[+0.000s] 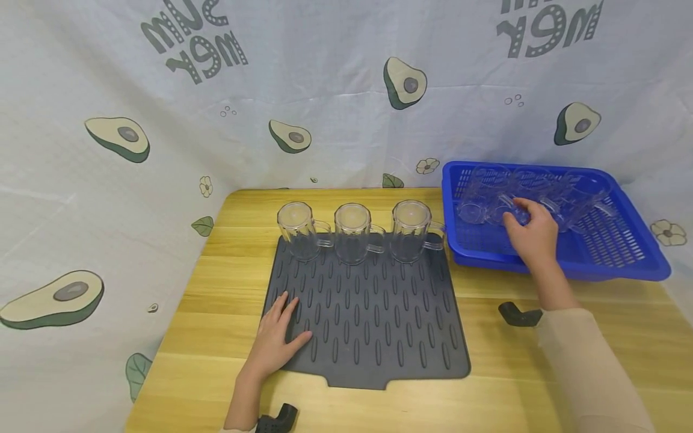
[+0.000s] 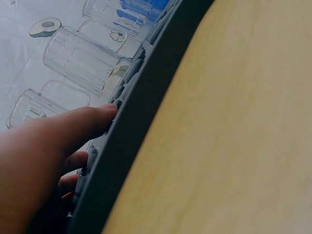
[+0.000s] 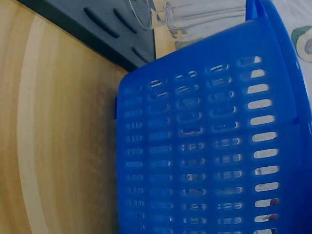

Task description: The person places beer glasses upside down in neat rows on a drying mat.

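Three clear glass mugs stand upside down along the far edge of a dark ridged mat: a left mug [image 1: 304, 234], a middle mug [image 1: 352, 234] and a right mug [image 1: 409, 234], handles pointing right. My left hand [image 1: 275, 337] rests on the mat's [image 1: 373, 313] left edge, fingers spread; its thumb [image 2: 92, 122] shows in the left wrist view. Inside the blue basket [image 1: 487, 255], my right hand [image 1: 533, 234] pinches a glass mug [image 1: 502, 210] near its handle with thumb and curled fingers. The basket wall [image 3: 195, 141] hides this hand in the right wrist view.
Several more clear mugs [image 1: 587, 189] lie in the basket, close together. The basket stands right of the mat on a wooden table [image 1: 216, 288]. A white curtain [image 1: 335, 72] printed with avocados hangs behind the table and along its left side.
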A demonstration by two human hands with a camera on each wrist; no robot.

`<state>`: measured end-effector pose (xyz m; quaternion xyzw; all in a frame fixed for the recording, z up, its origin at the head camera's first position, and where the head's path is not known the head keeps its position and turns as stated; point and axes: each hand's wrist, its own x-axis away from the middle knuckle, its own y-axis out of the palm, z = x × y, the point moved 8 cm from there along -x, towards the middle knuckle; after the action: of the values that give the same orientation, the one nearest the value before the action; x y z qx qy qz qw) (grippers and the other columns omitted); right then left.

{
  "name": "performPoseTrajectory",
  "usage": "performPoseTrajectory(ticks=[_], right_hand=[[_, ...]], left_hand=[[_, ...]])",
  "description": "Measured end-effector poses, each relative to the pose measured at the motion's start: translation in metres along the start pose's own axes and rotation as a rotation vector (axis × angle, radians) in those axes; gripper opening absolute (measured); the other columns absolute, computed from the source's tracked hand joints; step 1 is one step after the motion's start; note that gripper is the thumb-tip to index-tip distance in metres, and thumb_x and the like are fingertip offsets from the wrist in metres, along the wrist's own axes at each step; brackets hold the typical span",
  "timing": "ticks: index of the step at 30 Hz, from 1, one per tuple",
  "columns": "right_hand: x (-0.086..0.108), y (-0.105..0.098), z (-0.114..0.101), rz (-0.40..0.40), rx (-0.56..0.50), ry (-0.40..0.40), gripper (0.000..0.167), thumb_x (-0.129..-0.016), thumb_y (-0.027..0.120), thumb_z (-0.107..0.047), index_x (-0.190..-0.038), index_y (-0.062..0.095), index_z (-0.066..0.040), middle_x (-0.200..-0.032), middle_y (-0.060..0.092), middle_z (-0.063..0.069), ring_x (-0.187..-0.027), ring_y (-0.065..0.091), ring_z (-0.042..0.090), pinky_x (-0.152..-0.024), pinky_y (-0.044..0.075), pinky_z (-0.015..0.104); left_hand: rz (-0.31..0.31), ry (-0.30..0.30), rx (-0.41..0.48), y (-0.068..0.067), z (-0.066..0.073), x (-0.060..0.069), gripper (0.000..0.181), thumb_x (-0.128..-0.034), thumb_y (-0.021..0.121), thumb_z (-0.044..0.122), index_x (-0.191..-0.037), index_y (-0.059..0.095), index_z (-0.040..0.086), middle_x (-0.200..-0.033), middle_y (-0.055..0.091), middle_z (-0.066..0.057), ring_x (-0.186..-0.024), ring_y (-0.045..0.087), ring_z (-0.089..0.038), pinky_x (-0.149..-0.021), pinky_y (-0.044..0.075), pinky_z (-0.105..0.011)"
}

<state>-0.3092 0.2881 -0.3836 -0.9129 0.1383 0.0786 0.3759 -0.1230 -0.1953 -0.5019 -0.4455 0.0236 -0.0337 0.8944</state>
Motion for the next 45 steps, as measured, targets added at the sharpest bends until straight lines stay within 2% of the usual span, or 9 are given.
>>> performPoseTrajectory(ticks=[4,8,12,15,24,32,39,45], right_hand=[[-0.009,0.006,0.005,-0.075,0.031,0.042,0.054,-0.099,0.047,-0.022,-0.144,0.039,0.007,-0.14,0.04,0.033,-0.136,0.026,0.05,-0.11,0.02,0.061],[-0.017,0.013,0.012,-0.167,0.069,0.067,0.061,-0.101,0.045,-0.026,-0.147,0.029,0.01,-0.145,0.032,0.035,-0.139,0.018,0.053,-0.11,0.018,0.064],[-0.022,0.019,0.016,-0.248,0.122,0.089,0.067,-0.102,0.045,-0.028,-0.149,0.02,0.013,-0.145,0.028,0.038,-0.132,0.026,0.056,-0.103,0.026,0.066],[-0.024,0.022,0.017,-0.281,0.148,0.102,0.07,-0.102,0.045,-0.03,-0.148,0.017,0.014,-0.144,0.028,0.04,-0.13,0.028,0.057,-0.102,0.027,0.066],[-0.027,0.026,0.019,-0.293,0.13,0.127,0.07,-0.102,0.044,-0.032,-0.149,0.016,0.013,-0.14,0.034,0.039,-0.127,0.032,0.056,-0.099,0.032,0.066],[-0.029,0.028,0.021,-0.272,0.112,0.117,0.065,-0.103,0.042,-0.034,-0.145,0.029,0.014,-0.129,0.045,0.038,-0.117,0.043,0.053,-0.093,0.039,0.063],[-0.025,0.029,0.022,-0.287,0.128,0.103,0.064,-0.103,0.041,-0.043,-0.133,0.043,0.014,-0.121,0.047,0.035,-0.109,0.045,0.052,-0.085,0.041,0.063],[-0.023,0.031,0.019,-0.298,0.126,0.083,0.061,-0.103,0.04,-0.042,-0.124,0.047,0.014,-0.112,0.048,0.032,-0.099,0.049,0.047,-0.076,0.043,0.058]], left_hand=[[0.003,-0.001,-0.005,-0.001,0.0,0.0,0.078,-0.0878,0.069,0.042,-0.15,0.038,0.006,-0.158,0.022,-0.021,-0.144,0.018,-0.042,-0.11,0.017,-0.065],[0.001,0.005,-0.01,0.0,-0.001,-0.001,0.078,-0.0884,0.068,0.043,-0.15,0.038,0.005,-0.158,0.022,-0.021,-0.144,0.018,-0.041,-0.111,0.017,-0.064],[0.001,0.011,-0.015,0.001,-0.001,-0.001,0.078,-0.0889,0.068,0.044,-0.15,0.038,0.005,-0.158,0.022,-0.021,-0.144,0.018,-0.041,-0.11,0.017,-0.064],[0.009,0.019,-0.02,0.0,0.0,-0.001,0.078,-0.0889,0.068,0.043,-0.149,0.038,0.004,-0.157,0.023,-0.022,-0.143,0.019,-0.042,-0.11,0.018,-0.064],[0.016,0.021,-0.013,0.001,0.001,-0.001,0.075,-0.0896,0.066,0.044,-0.148,0.04,0.004,-0.156,0.026,-0.022,-0.143,0.021,-0.042,-0.109,0.019,-0.064],[0.021,0.017,0.002,0.001,0.0,-0.002,0.076,-0.0888,0.068,0.043,-0.148,0.04,0.004,-0.156,0.026,-0.022,-0.143,0.021,-0.043,-0.109,0.018,-0.065],[0.019,0.018,0.011,0.001,0.001,-0.002,0.076,-0.0887,0.068,0.043,-0.148,0.04,0.004,-0.156,0.026,-0.022,-0.143,0.021,-0.043,-0.109,0.018,-0.066],[0.017,0.012,0.015,0.001,0.0,-0.002,0.076,-0.089,0.067,0.043,-0.148,0.04,0.005,-0.156,0.025,-0.022,-0.143,0.02,-0.043,-0.109,0.017,-0.065]])
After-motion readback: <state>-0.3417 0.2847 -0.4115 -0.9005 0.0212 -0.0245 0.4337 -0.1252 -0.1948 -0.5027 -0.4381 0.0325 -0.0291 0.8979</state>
